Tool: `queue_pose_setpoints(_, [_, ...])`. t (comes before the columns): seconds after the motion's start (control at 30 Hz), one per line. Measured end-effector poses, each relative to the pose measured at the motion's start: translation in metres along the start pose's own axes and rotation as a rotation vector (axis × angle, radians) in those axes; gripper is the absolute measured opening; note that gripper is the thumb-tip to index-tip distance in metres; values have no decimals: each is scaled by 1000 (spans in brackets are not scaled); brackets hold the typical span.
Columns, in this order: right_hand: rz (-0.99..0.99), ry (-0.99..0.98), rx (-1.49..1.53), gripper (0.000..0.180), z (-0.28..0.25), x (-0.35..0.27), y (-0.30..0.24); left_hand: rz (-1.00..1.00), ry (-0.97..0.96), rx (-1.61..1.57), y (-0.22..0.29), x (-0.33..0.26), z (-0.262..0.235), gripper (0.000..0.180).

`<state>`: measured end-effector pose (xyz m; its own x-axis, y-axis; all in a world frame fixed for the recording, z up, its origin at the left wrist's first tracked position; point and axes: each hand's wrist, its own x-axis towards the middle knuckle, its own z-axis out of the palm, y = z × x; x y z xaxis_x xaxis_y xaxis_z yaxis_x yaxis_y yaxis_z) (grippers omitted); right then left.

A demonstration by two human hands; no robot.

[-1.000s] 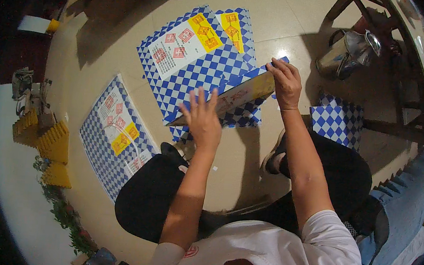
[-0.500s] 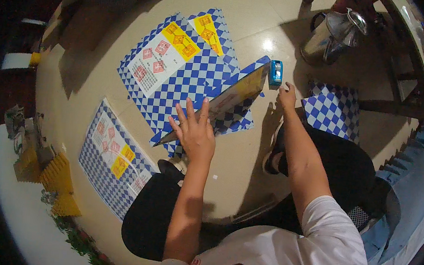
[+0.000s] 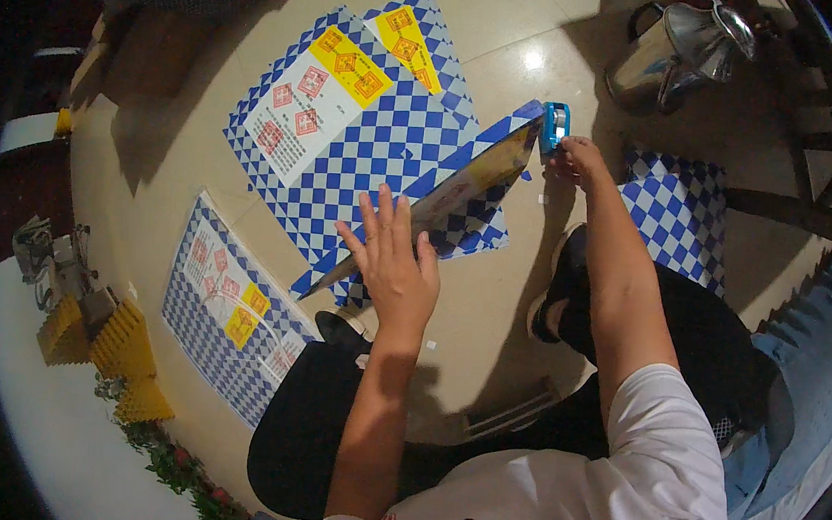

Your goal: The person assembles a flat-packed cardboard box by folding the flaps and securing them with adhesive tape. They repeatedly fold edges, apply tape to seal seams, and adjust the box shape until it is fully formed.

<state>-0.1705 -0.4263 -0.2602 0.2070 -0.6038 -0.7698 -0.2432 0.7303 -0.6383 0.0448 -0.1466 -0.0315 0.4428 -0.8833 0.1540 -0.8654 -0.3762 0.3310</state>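
Observation:
A thin flat panel (image 3: 476,177), its inner face pale and yellow, stands tilted over a sheet of blue-and-white checked paper (image 3: 381,145). Fingers spread, my left hand (image 3: 397,273) is at the panel's near side and seems to lean on it; the contact is partly hidden. A blue tape dispenser (image 3: 555,126) with a clear roll sits by the panel's far right end. At the dispenser's near end, my right hand (image 3: 578,160) has its fingers pinched together. What they pinch, if anything, is too small to make out. White-and-yellow labels (image 3: 336,92) with red stamp-like squares lie on the checked sheets.
Another checked sheet in clear wrapping (image 3: 226,314) lies at the left, beside my knee. Folded checked paper (image 3: 678,217) is on the floor to the right, near a wooden stool's legs. A metal pitcher (image 3: 666,60) stands at the far right. Yellow corrugated pieces (image 3: 121,339) are at the left edge.
My right hand has moved in to the tape dispenser's near end, and its fingers have closed. The left hand stays by the panel, its thumb now spread out. The view has shifted slightly.

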Motion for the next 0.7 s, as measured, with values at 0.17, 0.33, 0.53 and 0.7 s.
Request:
queue_pose_setpoints(0.17, [151,-21,-87,27,0,9,-13,-2,-43,96,4,6,-3,57])
queue_pose_setpoints(0.33, [88,-11,52,25,-1,15,0,-18,-50,131,4,6,0,58])
queue_pose_setpoints(0.53, [-182,41,261,19,-5,23,42,-16,-50,128,8,6,0,59])
queue_pose_setpoints(0.7, [-166,3,415,19,17,10,63,-17,-40,110,6,5,0,60])
